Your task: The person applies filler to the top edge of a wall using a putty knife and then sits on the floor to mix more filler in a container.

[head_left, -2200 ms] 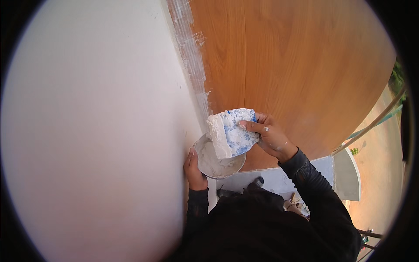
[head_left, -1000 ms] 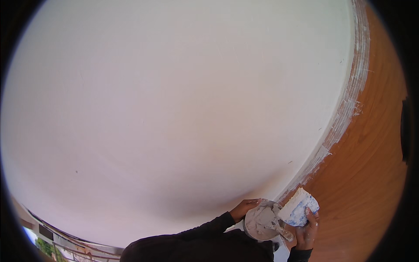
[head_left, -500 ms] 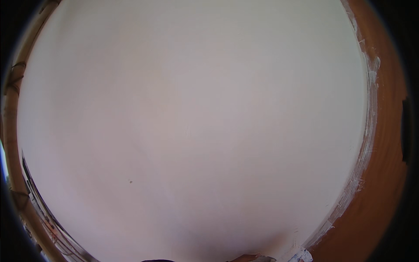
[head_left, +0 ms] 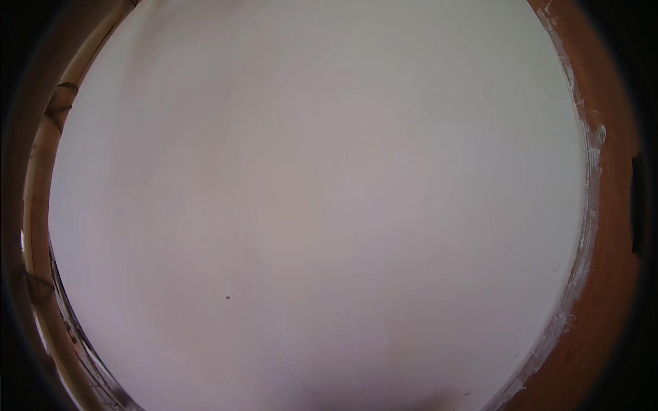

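A broad, smooth white wall (head_left: 315, 198) fills nearly the whole head view. Down its right side runs a rough band of white smears (head_left: 586, 226) where it meets a reddish-brown surface (head_left: 610, 288). One small dark speck (head_left: 227, 298) marks the white at the lower left of the middle. Neither my left hand nor my right hand shows. A soft dark shadow lies on the wall along the lower edge.
At the left edge stand long tan poles (head_left: 42, 171) like bamboo, lashed with dark ties (head_left: 39, 288). Behind them at the lower left, thin cluttered shapes show, too small to make out. A dark object (head_left: 637, 205) sits at the far right rim.
The view has shifted, so the poles and speck now sit further right. A hand with a white-smeared thing, seen earlier at the lower edge, has gone out of view.
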The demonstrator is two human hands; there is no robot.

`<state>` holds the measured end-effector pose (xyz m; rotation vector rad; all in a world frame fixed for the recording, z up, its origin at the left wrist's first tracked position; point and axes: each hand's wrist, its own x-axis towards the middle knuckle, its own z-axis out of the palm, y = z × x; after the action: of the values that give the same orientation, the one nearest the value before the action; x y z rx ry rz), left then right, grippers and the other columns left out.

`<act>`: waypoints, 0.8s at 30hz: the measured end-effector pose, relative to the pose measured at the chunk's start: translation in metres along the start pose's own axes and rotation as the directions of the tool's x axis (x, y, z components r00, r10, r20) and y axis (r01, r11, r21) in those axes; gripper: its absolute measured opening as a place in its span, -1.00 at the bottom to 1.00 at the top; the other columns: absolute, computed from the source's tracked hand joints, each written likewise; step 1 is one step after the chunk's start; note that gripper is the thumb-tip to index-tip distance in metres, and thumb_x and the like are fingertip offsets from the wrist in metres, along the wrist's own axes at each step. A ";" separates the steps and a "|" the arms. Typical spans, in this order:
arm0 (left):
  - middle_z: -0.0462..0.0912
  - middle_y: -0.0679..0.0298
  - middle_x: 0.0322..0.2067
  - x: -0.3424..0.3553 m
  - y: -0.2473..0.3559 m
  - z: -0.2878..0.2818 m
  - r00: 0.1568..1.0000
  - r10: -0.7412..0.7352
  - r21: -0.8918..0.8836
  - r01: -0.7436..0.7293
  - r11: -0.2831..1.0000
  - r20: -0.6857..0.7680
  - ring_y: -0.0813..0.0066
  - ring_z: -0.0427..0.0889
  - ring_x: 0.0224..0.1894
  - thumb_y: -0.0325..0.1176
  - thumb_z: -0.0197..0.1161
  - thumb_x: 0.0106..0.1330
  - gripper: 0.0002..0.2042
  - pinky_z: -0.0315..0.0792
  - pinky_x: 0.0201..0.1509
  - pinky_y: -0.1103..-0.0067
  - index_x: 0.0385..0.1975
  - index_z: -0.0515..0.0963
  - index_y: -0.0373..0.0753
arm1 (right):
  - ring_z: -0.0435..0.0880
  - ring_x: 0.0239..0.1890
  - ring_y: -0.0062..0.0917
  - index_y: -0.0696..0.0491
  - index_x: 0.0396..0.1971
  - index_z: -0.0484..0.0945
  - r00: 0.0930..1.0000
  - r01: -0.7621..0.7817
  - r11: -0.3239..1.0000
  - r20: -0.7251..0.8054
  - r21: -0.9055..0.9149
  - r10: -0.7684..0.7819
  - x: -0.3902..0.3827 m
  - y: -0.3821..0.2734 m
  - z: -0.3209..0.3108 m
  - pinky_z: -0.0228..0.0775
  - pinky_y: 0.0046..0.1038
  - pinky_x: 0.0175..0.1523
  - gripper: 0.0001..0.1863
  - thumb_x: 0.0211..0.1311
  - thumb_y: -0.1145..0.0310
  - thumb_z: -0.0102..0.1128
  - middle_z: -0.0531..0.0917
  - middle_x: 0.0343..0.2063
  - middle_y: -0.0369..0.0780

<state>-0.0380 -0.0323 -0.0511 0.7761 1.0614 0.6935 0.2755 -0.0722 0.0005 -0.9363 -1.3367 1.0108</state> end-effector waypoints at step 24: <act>0.56 0.16 0.09 -0.021 -0.020 0.011 0.994 0.019 -0.068 -0.026 0.997 -0.109 0.47 0.48 0.14 -0.11 0.19 0.37 -0.52 0.28 0.25 0.55 0.17 0.47 -0.29 | 0.43 0.20 -0.32 0.15 0.23 0.29 0.835 -0.363 0.497 0.038 0.788 0.549 0.018 -0.019 0.036 0.27 -0.18 0.30 -0.50 0.33 0.35 0.10 0.44 0.17 -0.08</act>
<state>-0.0321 -0.0623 -0.0543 0.6981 1.1227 0.7951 0.2402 -0.0625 0.0248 -0.6878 -0.3167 1.6655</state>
